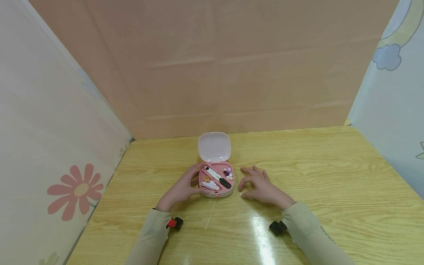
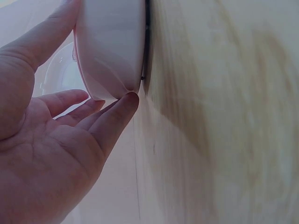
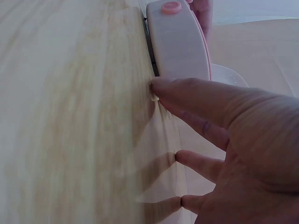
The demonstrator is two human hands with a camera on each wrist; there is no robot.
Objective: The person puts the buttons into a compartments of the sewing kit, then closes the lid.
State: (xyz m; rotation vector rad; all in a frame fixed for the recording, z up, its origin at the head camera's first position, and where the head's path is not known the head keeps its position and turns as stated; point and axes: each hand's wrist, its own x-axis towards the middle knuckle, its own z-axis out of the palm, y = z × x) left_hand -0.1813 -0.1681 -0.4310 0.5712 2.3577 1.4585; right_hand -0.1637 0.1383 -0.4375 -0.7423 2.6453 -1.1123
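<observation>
A small pink and white box [image 1: 216, 194] stands on the table with its translucent lid [image 1: 214, 147] raised at the back. A white tool with a black end [image 1: 216, 177] lies diagonally across its pink inside. Small round coloured pieces [image 1: 228, 173] fill the right compartment; white pieces [image 1: 210, 186] and a yellow ring lie in the left one. My left hand [image 1: 185, 186] holds the box by its left side, thumb at the front corner and fingers along the far side. To the right of the box, my right hand [image 1: 261, 187] has its fingers spread, fingertips at the tabletop, holding nothing.
A thin pale strip [image 1: 210, 214] lies on the wooden table [image 1: 298, 162] in front of the box. A brown sheet [image 1: 232, 73] hangs behind the table's back edge, and patterned cloths [image 1: 43, 121] flank both sides. Black devices [image 1: 277, 228] are worn at both wrists.
</observation>
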